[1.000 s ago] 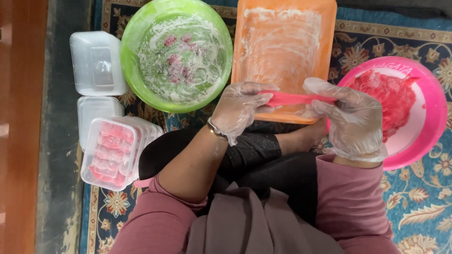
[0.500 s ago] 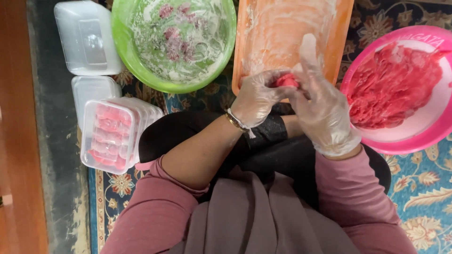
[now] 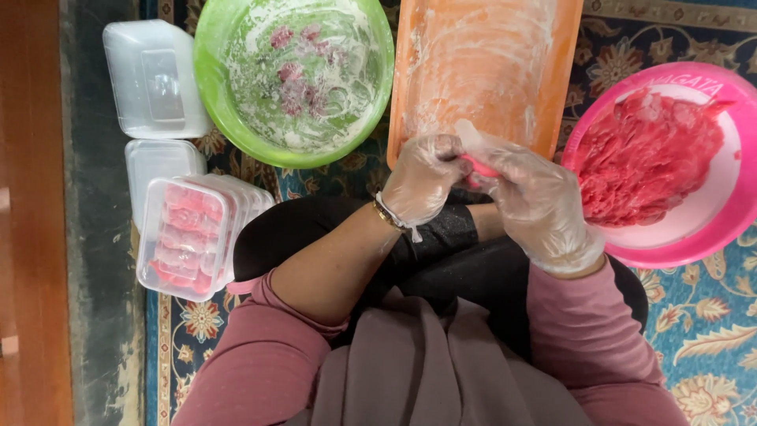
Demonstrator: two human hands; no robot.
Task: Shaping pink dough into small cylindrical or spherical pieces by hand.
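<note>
Two gloved hands are working one pink piece over the lap; items are running left to right.

- Clear lidded tub [image 3: 155, 77], at ten o'clock, is sitting shut beside the stack.
- Filled tray [image 3: 186, 238], at nine o'clock, is holding rows of pink pieces; it is overhanging the stack of trays below, so a knock from the elbow could likely tip it.
- Green bowl [image 3: 293, 79], at eleven o'clock, is carrying floured pink lumps.
- Left hand [image 3: 422, 180], fingers curled together, is pinching the pink dough piece [image 3: 477, 167].
- Orange board [image 3: 481, 71], at twelve o'clock, is floured.
- Right hand [image 3: 536, 201], fingers closed over the piece; loose glove film could probably stick and tear into the dough.
- Pink bowl [image 3: 670, 241], at two o'clock, is holding red dough.
</note>
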